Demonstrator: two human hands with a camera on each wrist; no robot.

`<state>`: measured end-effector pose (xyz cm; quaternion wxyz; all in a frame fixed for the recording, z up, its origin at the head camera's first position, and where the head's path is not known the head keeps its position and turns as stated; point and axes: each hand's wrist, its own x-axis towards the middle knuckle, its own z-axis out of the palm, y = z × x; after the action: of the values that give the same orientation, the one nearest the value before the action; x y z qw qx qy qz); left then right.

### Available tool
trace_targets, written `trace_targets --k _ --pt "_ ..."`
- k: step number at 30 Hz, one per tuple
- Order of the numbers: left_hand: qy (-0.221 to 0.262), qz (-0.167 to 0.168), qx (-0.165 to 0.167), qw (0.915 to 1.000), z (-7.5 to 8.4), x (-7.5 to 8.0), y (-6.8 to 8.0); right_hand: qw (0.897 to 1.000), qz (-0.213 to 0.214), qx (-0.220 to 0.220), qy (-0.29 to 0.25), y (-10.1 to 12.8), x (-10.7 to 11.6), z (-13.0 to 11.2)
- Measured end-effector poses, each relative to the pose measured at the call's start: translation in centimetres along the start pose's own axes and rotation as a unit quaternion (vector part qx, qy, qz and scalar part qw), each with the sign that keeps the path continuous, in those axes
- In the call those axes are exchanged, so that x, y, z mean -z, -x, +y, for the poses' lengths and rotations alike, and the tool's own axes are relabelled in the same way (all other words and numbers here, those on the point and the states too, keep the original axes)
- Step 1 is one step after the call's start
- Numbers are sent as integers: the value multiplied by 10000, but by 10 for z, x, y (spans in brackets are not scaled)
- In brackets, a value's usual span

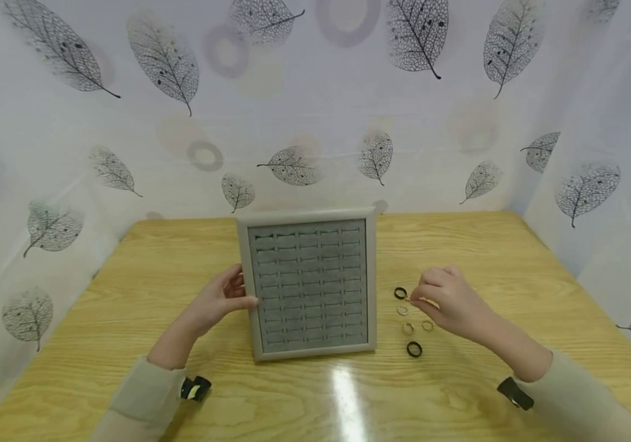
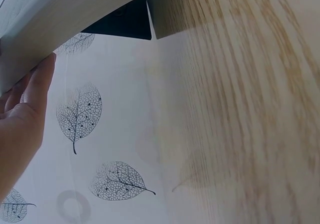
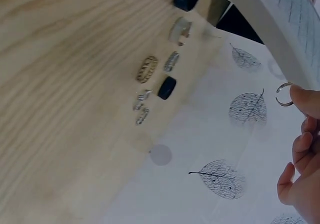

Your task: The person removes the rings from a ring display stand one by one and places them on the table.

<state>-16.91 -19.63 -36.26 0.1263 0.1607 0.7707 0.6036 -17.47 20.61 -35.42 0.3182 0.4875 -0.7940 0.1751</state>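
Right hand (image 1: pixel 450 301) pinching a small gold-coloured ring (image 3: pixel 285 94) at the fingertips, just above the table (image 1: pixel 514 258) and a touch right of the loose rings. Clearer from the right wrist view: thumb and forefinger closed on the ring, other fingers loosely curled under. Ring tray (image 1: pixel 310 282) propped up near the middle of the table, slotted grey face tilted toward the near edge, long sides running from near edge toward far edge. So from the held ring, the slots lie to the left and slightly up. Right hand clearly the nearer one to both the ring and the tray's right rim. Left hand (image 1: pixel 221 301) steadying the tray's left rim, fingers fairly straight, thumb on the front of the frame; not really wrapped round it. Remaining rings in a loose cluster between tray and right hand: black ring (image 1: pixel 400 293) farthest back, another black one (image 1: pixel 414 349) nearest the near edge, a few pale ones between.
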Motion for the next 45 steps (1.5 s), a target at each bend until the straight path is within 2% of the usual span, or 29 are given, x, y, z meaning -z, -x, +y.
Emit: trace_targets --k 6,11,16,22,30,35,45 --pt "-26 -8 -42 10000 -1 1 -1 9982 -556 -198 64 26 2 4" --pt "16 -24 -64 10000 -1 1 -2 9915 -1241 -379 -86 39 3 2" --pt "79 -49 -79 9999 -1 1 -2 9789 -1880 -773 -212 47 2 -2" --pt "83 -98 -127 9998 -2 1 -3 9560 -2616 -1230 -505 51 2 -3" --pt "17 -91 -124 9999 0 0 -4 9396 -3001 -1499 -673 55 3 -4" --pt "21 -84 -97 9999 0 1 -4 9343 -3103 -1610 -707 57 4 -5" --pt "31 -58 -31 10000 0 0 -2 9349 -3064 -1600 -801 59 5 -6"
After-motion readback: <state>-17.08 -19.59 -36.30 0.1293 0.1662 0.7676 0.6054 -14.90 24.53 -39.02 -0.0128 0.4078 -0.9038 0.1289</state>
